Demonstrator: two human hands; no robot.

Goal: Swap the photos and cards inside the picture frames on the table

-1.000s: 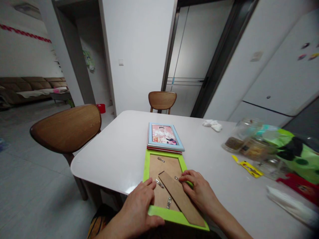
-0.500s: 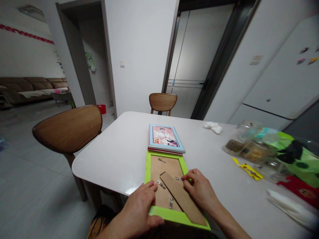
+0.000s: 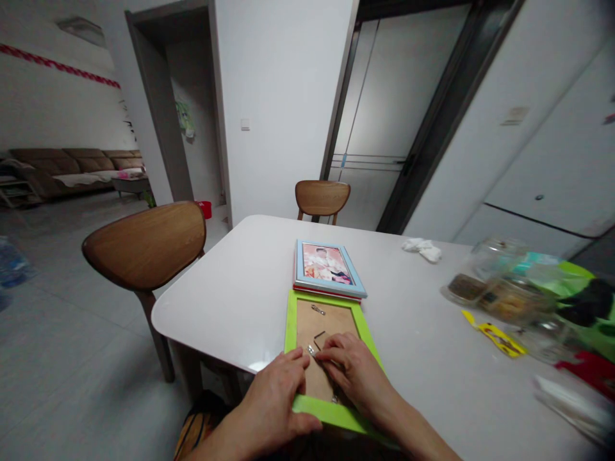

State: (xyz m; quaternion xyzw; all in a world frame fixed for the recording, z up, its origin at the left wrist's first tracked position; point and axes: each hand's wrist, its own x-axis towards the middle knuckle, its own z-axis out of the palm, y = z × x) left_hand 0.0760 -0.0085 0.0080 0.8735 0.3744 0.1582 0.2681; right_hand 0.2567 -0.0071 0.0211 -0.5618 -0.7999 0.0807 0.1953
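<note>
A green picture frame (image 3: 331,413) lies back side up at the table's near edge, its brown backing board (image 3: 307,326) showing. My left hand (image 3: 278,397) grips the frame's left near corner, thumb on the near rail and fingers over the left side. Over the board, the fingertips of my right hand (image 3: 353,371) pinch at a small metal clip (image 3: 311,351) near the middle. Another metal clip (image 3: 318,309) sits near the far end. My right hand mostly hides the board's stand flap. Touching the far end is a blue frame (image 3: 329,264) with a photo, stacked on something red.
Glass jars (image 3: 512,298), a yellow packet (image 3: 502,339), green bags and a white tissue (image 3: 423,249) are on the white table (image 3: 221,288)'s right part. Wooden chairs stand at the left (image 3: 148,246) and far side (image 3: 323,197).
My right hand has moved left, from the clip on the board's right side to the one near the middle, and now covers the stand flap. The view has turned slightly left.
</note>
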